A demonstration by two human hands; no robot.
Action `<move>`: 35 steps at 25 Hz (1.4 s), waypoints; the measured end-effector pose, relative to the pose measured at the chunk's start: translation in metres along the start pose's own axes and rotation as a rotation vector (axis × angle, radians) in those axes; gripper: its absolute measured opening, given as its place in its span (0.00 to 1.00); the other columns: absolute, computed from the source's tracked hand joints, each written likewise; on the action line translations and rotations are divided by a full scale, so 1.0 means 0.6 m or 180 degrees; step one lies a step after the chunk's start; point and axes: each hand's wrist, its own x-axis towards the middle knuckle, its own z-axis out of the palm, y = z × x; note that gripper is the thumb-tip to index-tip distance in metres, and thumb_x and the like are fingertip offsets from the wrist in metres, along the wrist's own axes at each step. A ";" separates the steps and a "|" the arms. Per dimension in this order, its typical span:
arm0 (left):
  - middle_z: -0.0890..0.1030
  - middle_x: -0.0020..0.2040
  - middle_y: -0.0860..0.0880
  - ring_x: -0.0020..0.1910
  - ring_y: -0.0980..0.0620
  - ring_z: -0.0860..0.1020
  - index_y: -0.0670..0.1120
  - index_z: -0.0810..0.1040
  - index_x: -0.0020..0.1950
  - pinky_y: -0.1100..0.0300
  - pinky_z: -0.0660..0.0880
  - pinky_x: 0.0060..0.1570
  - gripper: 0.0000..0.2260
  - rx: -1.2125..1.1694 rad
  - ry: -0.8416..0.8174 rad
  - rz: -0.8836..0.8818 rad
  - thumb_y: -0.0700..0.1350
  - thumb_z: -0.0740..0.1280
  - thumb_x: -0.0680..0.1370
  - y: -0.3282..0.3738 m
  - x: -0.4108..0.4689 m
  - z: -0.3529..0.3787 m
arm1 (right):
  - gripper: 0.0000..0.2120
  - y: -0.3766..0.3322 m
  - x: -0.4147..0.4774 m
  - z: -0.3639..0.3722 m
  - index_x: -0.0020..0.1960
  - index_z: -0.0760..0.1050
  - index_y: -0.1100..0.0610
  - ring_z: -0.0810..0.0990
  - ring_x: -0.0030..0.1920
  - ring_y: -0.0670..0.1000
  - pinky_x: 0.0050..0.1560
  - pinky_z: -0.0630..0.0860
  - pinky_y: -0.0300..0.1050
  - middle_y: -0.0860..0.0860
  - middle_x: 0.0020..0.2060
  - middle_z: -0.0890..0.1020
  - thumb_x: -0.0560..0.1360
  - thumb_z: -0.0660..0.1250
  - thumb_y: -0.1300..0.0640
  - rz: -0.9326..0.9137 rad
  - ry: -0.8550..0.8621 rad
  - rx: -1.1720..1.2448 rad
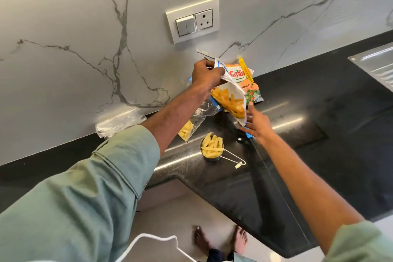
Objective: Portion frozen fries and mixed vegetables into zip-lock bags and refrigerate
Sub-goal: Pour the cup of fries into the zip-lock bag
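— Where was the fries packet [230,100]?
— Raised over the surface [297,155], its top clamped in the left hand [207,74] grip; the right hand [256,124] lay straight-fingered at its lower end.
— Advice?
— It wanted support underneath and a slow tilt, I judged.

The orange packet of mixed vegetables [252,88], lying on the desk [319,112], carried a brand name in big red letters on a white patch. Only "Safa" could be read, and the end of the word was not clear. Under it, in smaller red letters, stood the fragment "table", its beginning covered by the fries packet [230,100]. On the fries packet itself no word was legible.
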 end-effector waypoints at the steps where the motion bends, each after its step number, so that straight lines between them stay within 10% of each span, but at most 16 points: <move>1: 0.83 0.51 0.39 0.46 0.41 0.86 0.45 0.74 0.44 0.45 0.85 0.41 0.12 0.0115 0.0005 0.0006 0.29 0.72 0.73 -0.005 0.012 0.008 | 0.22 0.014 0.000 0.006 0.61 0.79 0.59 0.84 0.53 0.55 0.50 0.85 0.52 0.60 0.57 0.84 0.84 0.63 0.40 -0.0188 0.0173 -0.0138; 6: 0.85 0.49 0.42 0.45 0.44 0.86 0.46 0.77 0.43 0.47 0.85 0.43 0.11 0.0320 0.0391 -0.0112 0.34 0.74 0.68 -0.027 0.055 0.018 | 0.14 0.070 -0.014 0.025 0.67 0.77 0.57 0.84 0.44 0.50 0.52 0.86 0.56 0.52 0.50 0.85 0.83 0.67 0.56 -0.0522 0.0036 -0.1097; 12: 0.84 0.51 0.41 0.47 0.44 0.86 0.43 0.77 0.46 0.51 0.85 0.43 0.11 0.0417 0.0083 -0.0280 0.39 0.78 0.71 -0.055 0.076 -0.005 | 0.28 0.091 -0.033 0.007 0.50 0.80 0.47 0.86 0.44 0.51 0.53 0.84 0.55 0.46 0.43 0.86 0.74 0.61 0.23 -0.0462 -0.0205 -0.3037; 17: 0.84 0.56 0.45 0.52 0.48 0.84 0.44 0.79 0.60 0.49 0.81 0.53 0.22 0.1570 -0.0897 0.0411 0.61 0.60 0.84 -0.075 0.048 -0.012 | 0.30 0.089 -0.067 -0.008 0.55 0.79 0.52 0.88 0.39 0.50 0.41 0.85 0.45 0.51 0.42 0.87 0.77 0.59 0.26 0.0080 -0.0809 -0.3193; 22: 0.74 0.65 0.41 0.65 0.40 0.74 0.46 0.68 0.70 0.44 0.75 0.60 0.25 0.3376 -0.0128 0.0967 0.54 0.72 0.78 -0.151 0.074 -0.051 | 0.14 0.121 -0.087 -0.002 0.57 0.79 0.54 0.82 0.32 0.45 0.36 0.82 0.41 0.51 0.40 0.87 0.84 0.63 0.44 -0.0063 -0.1200 -0.2851; 29: 0.73 0.65 0.40 0.64 0.37 0.76 0.43 0.63 0.69 0.39 0.76 0.59 0.37 0.2917 0.0545 0.0260 0.56 0.78 0.70 -0.176 0.076 -0.049 | 0.05 0.122 -0.071 -0.070 0.55 0.80 0.46 0.83 0.42 0.44 0.45 0.82 0.45 0.43 0.45 0.85 0.81 0.69 0.47 -0.1047 -0.0153 -0.3272; 35: 0.80 0.54 0.45 0.49 0.46 0.80 0.43 0.67 0.62 0.54 0.76 0.42 0.26 0.2451 0.0352 0.0464 0.40 0.77 0.71 -0.177 0.067 -0.087 | 0.13 0.156 -0.065 -0.102 0.61 0.81 0.44 0.78 0.48 0.44 0.51 0.80 0.44 0.40 0.51 0.76 0.78 0.71 0.50 -0.1798 -0.1128 -0.4317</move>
